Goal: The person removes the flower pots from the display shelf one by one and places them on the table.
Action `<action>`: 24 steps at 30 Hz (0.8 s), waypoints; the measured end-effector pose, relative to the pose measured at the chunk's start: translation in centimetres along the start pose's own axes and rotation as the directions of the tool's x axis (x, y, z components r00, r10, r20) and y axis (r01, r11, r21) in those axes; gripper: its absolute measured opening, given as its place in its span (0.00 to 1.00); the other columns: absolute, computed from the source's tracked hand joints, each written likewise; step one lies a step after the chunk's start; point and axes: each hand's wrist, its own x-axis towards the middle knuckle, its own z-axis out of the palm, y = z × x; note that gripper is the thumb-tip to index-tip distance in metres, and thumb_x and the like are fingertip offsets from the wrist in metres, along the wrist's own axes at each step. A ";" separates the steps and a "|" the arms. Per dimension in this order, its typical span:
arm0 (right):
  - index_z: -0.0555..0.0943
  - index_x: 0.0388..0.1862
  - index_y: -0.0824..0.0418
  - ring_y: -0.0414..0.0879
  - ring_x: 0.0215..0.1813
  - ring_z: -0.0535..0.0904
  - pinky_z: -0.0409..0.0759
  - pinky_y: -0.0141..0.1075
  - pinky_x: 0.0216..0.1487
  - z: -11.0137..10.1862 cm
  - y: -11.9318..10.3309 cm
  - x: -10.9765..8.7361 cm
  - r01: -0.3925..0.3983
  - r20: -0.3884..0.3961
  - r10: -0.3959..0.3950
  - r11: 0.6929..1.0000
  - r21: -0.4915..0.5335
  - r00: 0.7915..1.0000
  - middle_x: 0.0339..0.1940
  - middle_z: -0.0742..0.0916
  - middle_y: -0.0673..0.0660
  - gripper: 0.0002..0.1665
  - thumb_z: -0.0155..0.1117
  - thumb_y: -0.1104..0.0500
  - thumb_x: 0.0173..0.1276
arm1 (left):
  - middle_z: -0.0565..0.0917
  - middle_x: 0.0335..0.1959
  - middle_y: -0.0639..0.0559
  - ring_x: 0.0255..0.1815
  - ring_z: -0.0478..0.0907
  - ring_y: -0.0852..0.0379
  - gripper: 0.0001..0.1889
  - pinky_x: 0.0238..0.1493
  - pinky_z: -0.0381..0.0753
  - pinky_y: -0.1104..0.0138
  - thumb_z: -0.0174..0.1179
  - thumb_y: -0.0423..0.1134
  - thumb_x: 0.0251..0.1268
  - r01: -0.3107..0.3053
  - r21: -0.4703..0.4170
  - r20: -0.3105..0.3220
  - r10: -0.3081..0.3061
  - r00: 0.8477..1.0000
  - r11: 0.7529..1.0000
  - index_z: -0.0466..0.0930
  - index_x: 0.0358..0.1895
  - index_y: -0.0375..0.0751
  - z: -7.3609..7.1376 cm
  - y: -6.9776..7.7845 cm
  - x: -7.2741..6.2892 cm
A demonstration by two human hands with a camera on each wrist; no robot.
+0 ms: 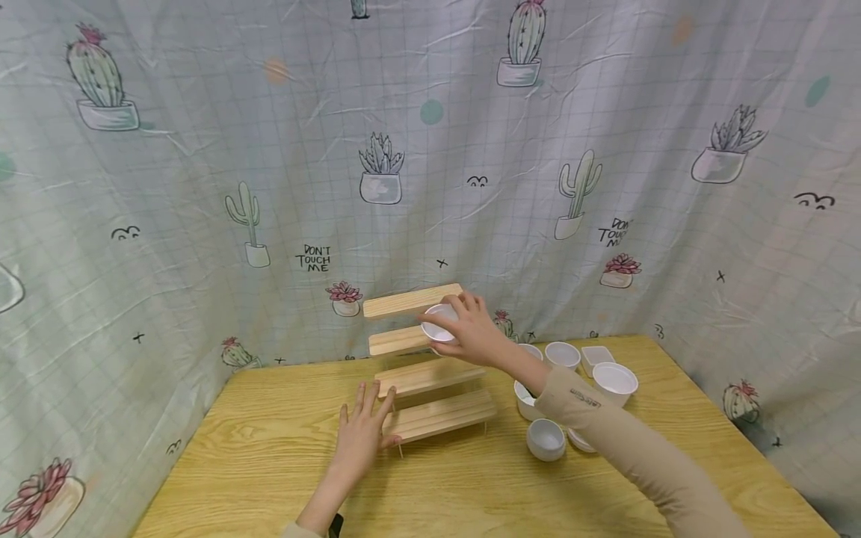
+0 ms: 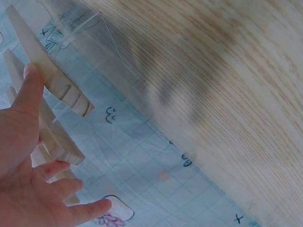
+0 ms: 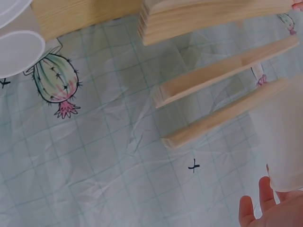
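A wooden shelf rack (image 1: pixel 440 418) with stepped slats stands mid-table. My right hand (image 1: pixel 474 329) grips a white plastic tub (image 1: pixel 437 329) with fingers and thumb around its side, in front of the rack's upper slats. The right wrist view shows the tub (image 3: pixel 279 146) from the side, fingertips (image 3: pixel 266 191) at one end of it. My left hand (image 1: pixel 359 430) is at the rack's left end, its fingers spread. In the left wrist view the thumb rests on one slat (image 2: pixel 57 80) and the other fingers reach out past the slat ends.
Right of the rack are several white tubs, among them a round one (image 1: pixel 615 381), a rectangular container (image 1: pixel 596 357) and a small rounded grey bowl (image 1: pixel 545 439). My right forearm passes over some of them. A cactus-print curtain (image 1: pixel 430 224) hangs behind the wooden table (image 1: pixel 269 448).
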 end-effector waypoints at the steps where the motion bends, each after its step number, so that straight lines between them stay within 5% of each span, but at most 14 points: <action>1: 0.71 0.57 0.39 0.55 0.53 0.64 0.64 0.51 0.49 -0.1 0.0 -0.2 0.002 -0.001 -0.002 1.000 -0.004 1.000 0.53 0.74 0.59 0.27 0.62 0.43 0.56 | 0.61 0.66 0.40 0.67 0.55 0.37 0.43 0.53 0.65 0.37 0.64 0.56 0.39 0.002 -0.001 0.003 -0.002 1.000 1.000 0.61 0.65 0.49 0.0 0.0 0.0; 9: 0.71 0.57 0.38 0.55 0.52 0.66 0.66 0.51 0.48 -1.2 0.1 -2.0 0.004 0.001 -0.004 0.998 -0.059 1.000 0.56 0.74 0.59 0.26 0.58 0.40 0.58 | 0.60 0.67 0.41 0.68 0.53 0.37 0.43 0.54 0.64 0.36 0.63 0.56 0.40 0.005 -0.002 0.013 -0.005 1.000 1.000 0.60 0.66 0.49 0.3 -0.1 0.2; 24: 0.72 0.56 0.39 0.56 0.51 0.65 0.63 0.51 0.47 -3.1 0.9 -7.4 -0.007 -0.036 0.007 1.000 -0.004 0.999 0.54 0.73 0.60 0.26 0.60 0.43 0.58 | 0.61 0.66 0.41 0.67 0.55 0.36 0.43 0.53 0.65 0.36 0.63 0.56 0.40 -0.004 -0.003 -0.005 0.004 1.000 1.000 0.61 0.65 0.49 0.3 -0.1 0.2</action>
